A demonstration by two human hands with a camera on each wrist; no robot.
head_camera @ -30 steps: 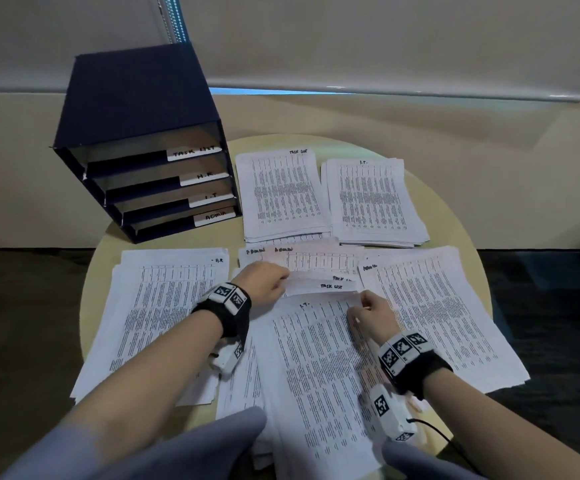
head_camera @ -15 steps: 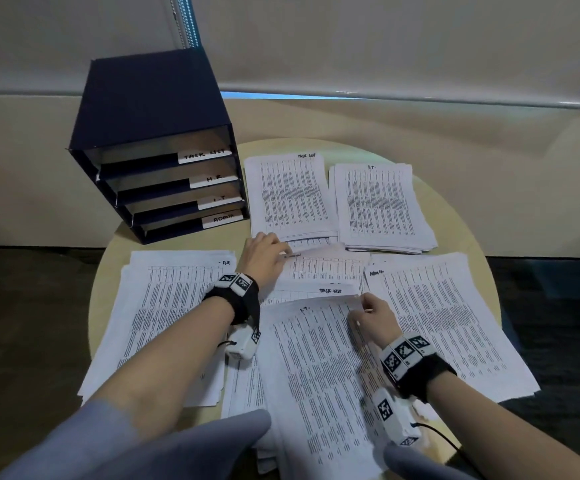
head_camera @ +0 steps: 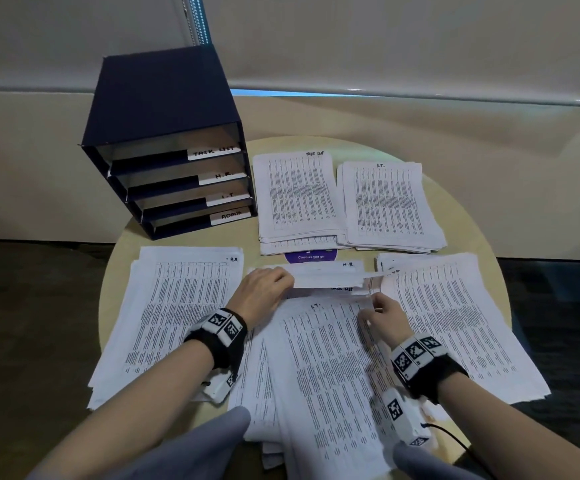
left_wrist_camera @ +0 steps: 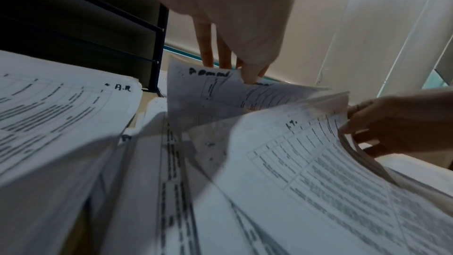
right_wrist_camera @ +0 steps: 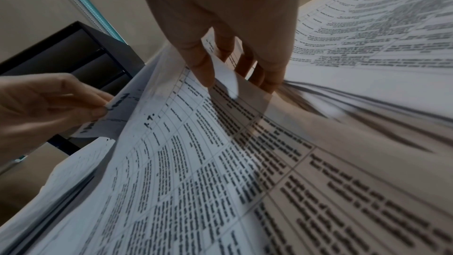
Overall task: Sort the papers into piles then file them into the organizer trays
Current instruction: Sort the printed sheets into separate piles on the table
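Observation:
A dark blue organizer [head_camera: 164, 150] with four labelled trays stands at the table's back left. In the middle lies a loose stack of printed papers [head_camera: 323, 368] with an I.T. sheet on top. My left hand [head_camera: 264, 289] grips the far edge of several sheets beyond it and holds them lifted; thumb and fingers pinch them in the left wrist view [left_wrist_camera: 245, 73]. My right hand [head_camera: 382, 315] pinches the I.T. sheet's top right corner [right_wrist_camera: 220, 79], bent up off the stack.
Four sorted piles surround the stack: Task List [head_camera: 299, 195] and I.T. [head_camera: 388, 206] at the back, H.R. [head_camera: 181, 313] on the left, a fourth [head_camera: 454, 313] on the right. A purple sticker [head_camera: 311, 256] shows on the round table [head_camera: 461, 220].
My left hand reached to the far edge of the sheets, then drew it up and back toward me, uncovering the purple sticker. The right hand kept its pinch on the corner.

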